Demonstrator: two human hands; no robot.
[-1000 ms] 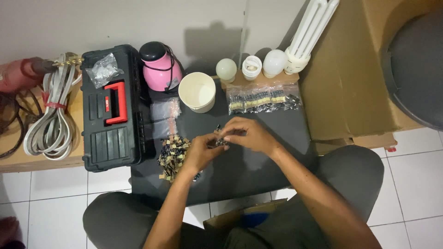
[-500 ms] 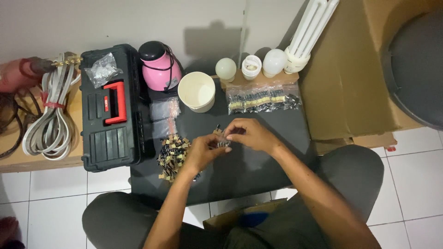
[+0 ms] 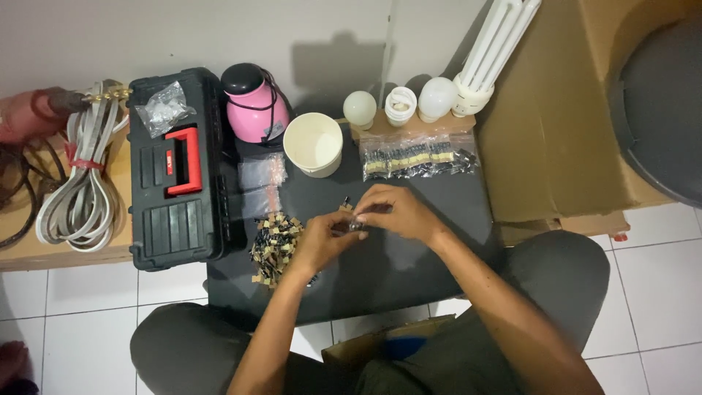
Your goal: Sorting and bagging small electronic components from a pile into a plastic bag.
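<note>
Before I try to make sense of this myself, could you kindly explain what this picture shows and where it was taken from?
There is no machine here: a person sits at a low dark table, and the camera on their head looks straight down. The left hand and right hand meet over the table, pinching a small dark part between their fingers; it is too small to identify. Beside the left hand lies a pile of small tan and black components. Further back stand a white cup, a pink jug, a bag of components and several light bulbs. A black toolbox and coiled white cable lie to the left.
</note>
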